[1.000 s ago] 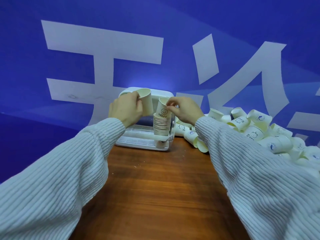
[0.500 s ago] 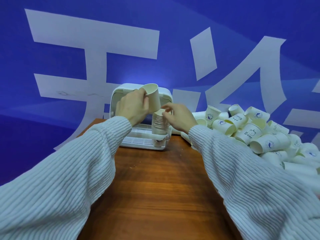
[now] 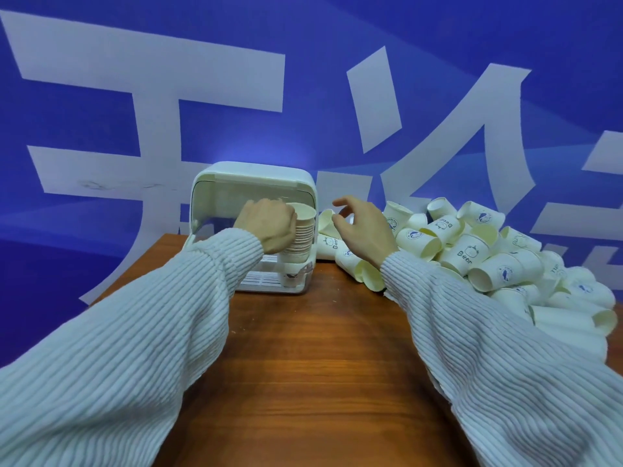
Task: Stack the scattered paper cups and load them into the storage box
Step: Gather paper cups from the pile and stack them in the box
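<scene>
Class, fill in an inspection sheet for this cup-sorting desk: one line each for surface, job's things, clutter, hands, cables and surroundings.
Surface: brown wooden table, bare in the middle.
Job's things: white plastic storage box with its front open, at the far edge; tall stack of nested paper cups standing in its right side; big loose pile of printed white paper cups to the right.
Clutter: nothing seen apart from the cups.
Hands: left hand has its grip round the stack; right hand hovers empty over the pile, fingers loosely curled.
Cables: nothing seen.
Surroundings: blue wall with large white characters.
</scene>
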The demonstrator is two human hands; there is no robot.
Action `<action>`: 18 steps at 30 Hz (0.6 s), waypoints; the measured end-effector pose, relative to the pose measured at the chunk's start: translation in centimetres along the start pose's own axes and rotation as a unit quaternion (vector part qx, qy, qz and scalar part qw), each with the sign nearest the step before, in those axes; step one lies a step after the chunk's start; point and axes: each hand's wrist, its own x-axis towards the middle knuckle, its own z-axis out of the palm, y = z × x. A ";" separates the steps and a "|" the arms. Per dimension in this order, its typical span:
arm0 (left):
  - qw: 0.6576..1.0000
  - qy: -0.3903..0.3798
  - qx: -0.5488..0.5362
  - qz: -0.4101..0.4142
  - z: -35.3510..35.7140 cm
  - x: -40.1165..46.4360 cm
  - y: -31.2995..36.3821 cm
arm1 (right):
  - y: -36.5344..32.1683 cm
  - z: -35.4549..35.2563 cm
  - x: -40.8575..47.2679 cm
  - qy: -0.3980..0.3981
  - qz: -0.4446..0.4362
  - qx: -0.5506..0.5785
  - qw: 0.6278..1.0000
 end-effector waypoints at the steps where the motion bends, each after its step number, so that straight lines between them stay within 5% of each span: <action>1: 1.000 -0.009 0.024 0.007 0.2 0.0 0.0 | 0.4 -0.1 -0.1 0.000 0.007 0.002 1.000; 8: 0.997 -0.062 0.040 0.010 0.9 -0.1 -0.2 | 3.3 -1.8 -1.8 -0.014 0.041 0.000 0.999; 11: 0.997 -0.004 0.078 0.015 0.1 0.0 0.6 | 5.1 -4.1 -2.9 -0.001 0.066 -0.010 0.998; 14: 0.994 0.108 -0.009 0.006 -0.7 -0.2 4.8 | 7.5 -7.3 -4.0 0.017 0.107 -0.019 0.994; 18: 0.991 0.058 -0.094 0.082 0.3 0.2 12.2 | 10.7 -11.3 -6.0 -0.025 0.150 -0.079 0.985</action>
